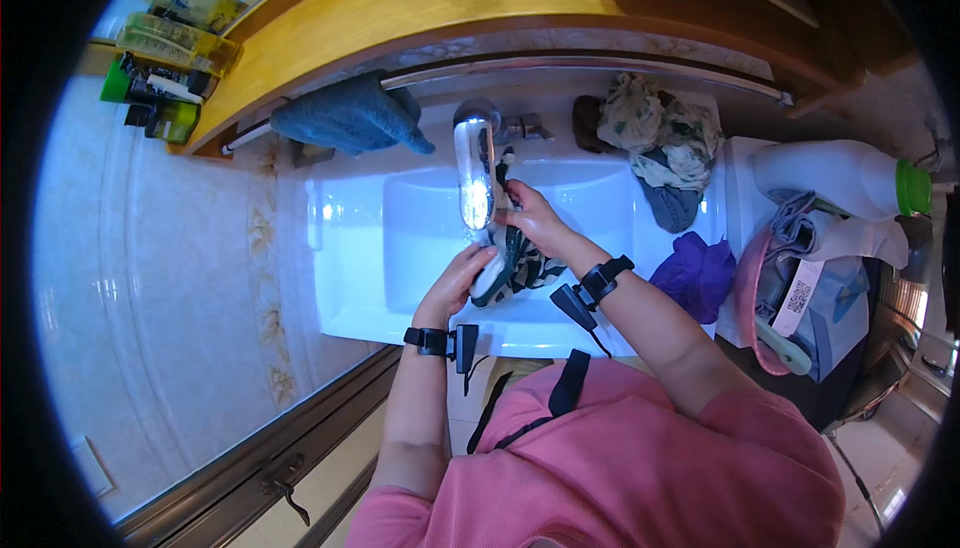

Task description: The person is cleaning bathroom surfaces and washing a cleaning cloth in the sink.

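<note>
A dark green, black and white patterned cloth item [531, 269] is held over the white washbasin [420, 240], below the chrome faucet [474, 158]. My left hand [456, 278] grips its white, dark-edged end just under the spout. Higher up, my right hand [536, 216] pinches a dark part of the same cloth beside the faucet. A striped portion hangs between the hands towards the basin's front. Both hands look wet. Whether water is running is hard to tell, since the spout and fingers cover that spot.
A blue towel [349, 116] hangs on a rail under the wooden shelf [337, 45]. Crumpled patterned cloth [637, 116] and a purple cloth [694, 274] lie on the right rim. Farther right are a white jug with a green cap [825, 173] and a filled pink basin [750, 285].
</note>
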The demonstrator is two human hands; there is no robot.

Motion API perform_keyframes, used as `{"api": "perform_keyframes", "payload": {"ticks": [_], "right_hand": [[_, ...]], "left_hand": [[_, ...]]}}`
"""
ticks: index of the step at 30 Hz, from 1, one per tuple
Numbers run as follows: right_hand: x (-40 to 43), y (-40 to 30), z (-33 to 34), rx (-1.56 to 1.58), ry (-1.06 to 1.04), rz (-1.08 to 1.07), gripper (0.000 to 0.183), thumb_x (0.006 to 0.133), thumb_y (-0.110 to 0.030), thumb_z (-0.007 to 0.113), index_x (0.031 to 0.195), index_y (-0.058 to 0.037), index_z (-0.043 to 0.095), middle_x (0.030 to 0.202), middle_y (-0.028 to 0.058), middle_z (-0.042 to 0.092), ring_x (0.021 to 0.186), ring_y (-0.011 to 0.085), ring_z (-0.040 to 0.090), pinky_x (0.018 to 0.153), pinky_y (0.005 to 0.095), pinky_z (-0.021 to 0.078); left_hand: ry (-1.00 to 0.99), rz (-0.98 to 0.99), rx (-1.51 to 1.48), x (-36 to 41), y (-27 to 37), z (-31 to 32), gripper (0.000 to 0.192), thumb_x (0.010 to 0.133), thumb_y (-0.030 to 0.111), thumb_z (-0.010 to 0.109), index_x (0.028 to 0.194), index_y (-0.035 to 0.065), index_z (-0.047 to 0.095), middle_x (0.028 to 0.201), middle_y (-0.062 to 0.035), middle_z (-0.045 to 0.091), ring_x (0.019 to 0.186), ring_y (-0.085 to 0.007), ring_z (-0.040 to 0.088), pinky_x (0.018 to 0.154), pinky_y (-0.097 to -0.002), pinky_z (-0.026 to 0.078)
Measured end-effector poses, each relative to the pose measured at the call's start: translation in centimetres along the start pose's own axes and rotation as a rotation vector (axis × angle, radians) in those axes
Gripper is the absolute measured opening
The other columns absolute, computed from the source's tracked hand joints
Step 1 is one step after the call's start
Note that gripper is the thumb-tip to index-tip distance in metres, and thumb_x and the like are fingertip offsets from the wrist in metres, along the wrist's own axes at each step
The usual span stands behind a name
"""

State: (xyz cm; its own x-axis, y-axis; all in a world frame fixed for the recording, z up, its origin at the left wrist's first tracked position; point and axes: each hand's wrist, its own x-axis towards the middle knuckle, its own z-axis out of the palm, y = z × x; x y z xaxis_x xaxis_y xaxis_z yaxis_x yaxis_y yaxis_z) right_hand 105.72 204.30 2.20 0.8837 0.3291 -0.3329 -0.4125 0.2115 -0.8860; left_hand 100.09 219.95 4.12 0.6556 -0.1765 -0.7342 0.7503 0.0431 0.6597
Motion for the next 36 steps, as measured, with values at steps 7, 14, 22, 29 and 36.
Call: {"api": "perform_keyframes", "payload": {"ticks": [7, 14, 22, 29, 36], "right_hand": [[0.9, -0.4, -1.2, 0.245, 0.14, 0.159, 0.045, 0.079, -0.042, 0.051, 0.092, 0.0003, 0.056, 0.082, 0.0091, 0.059, 0.075, 0.0169, 0.054, 0.071, 0.0281, 0.0411], [-1.5, 2.9, 4.7, -0.719, 0.151, -0.642, 0.036, 0.073, -0.028, 0.053, 0.091, 0.0028, 0.054, 0.079, 0.0195, 0.057, 0.073, 0.0338, 0.056, 0.067, 0.038, 0.0465], [-2.0, 1.1, 6.0, -0.731, 0.216, -0.366, 0.028, 0.071, -0.024, 0.054, 0.087, -0.0013, 0.051, 0.081, 0.0228, 0.056, 0.073, 0.0386, 0.055, 0.062, 0.042, 0.0465], [0.6, 1.4, 3.5, -0.733, 0.39, -0.271, 0.027, 0.068, -0.027, 0.056, 0.079, -0.0024, 0.055, 0.078, 0.0213, 0.057, 0.074, 0.0393, 0.055, 0.064, 0.0451, 0.0448], [0.7, 1.5, 2.7, -0.863, 0.33, -0.18, 0.025, 0.068, -0.022, 0.055, 0.084, -0.0025, 0.054, 0.077, 0.0212, 0.056, 0.074, 0.038, 0.055, 0.065, 0.0447, 0.0446]], "left_hand": [[0.131, 0.278, -0.135, 1.7, -1.4, -4.6, 0.019, 0.08, 0.022, 0.054, 0.082, 0.0038, 0.051, 0.077, -0.0012, 0.05, 0.071, -0.0103, 0.048, 0.062, -0.0222, 0.038], [0.212, 0.156, -0.643, 3.1, -1.5, 0.0, 0.03, 0.086, 0.032, 0.043, 0.1, 0.0056, 0.045, 0.093, -0.0071, 0.053, 0.083, -0.0176, 0.053, 0.071, -0.0307, 0.044], [0.021, 0.144, -0.682, 2.7, -0.4, 1.2, 0.038, 0.086, 0.035, 0.041, 0.106, 0.0037, 0.047, 0.101, -0.0099, 0.054, 0.091, -0.0218, 0.052, 0.079, -0.0353, 0.042], [0.116, -0.022, -0.62, 1.5, 1.2, 4.2, 0.032, 0.085, 0.028, 0.041, 0.103, 0.0011, 0.046, 0.099, -0.012, 0.053, 0.089, -0.023, 0.054, 0.075, -0.0371, 0.045], [0.019, -0.02, -0.73, 1.7, 1.0, 3.0, 0.026, 0.088, 0.025, 0.039, 0.102, 0.0048, 0.047, 0.095, -0.0095, 0.054, 0.086, -0.0213, 0.055, 0.076, -0.0345, 0.046]]}}
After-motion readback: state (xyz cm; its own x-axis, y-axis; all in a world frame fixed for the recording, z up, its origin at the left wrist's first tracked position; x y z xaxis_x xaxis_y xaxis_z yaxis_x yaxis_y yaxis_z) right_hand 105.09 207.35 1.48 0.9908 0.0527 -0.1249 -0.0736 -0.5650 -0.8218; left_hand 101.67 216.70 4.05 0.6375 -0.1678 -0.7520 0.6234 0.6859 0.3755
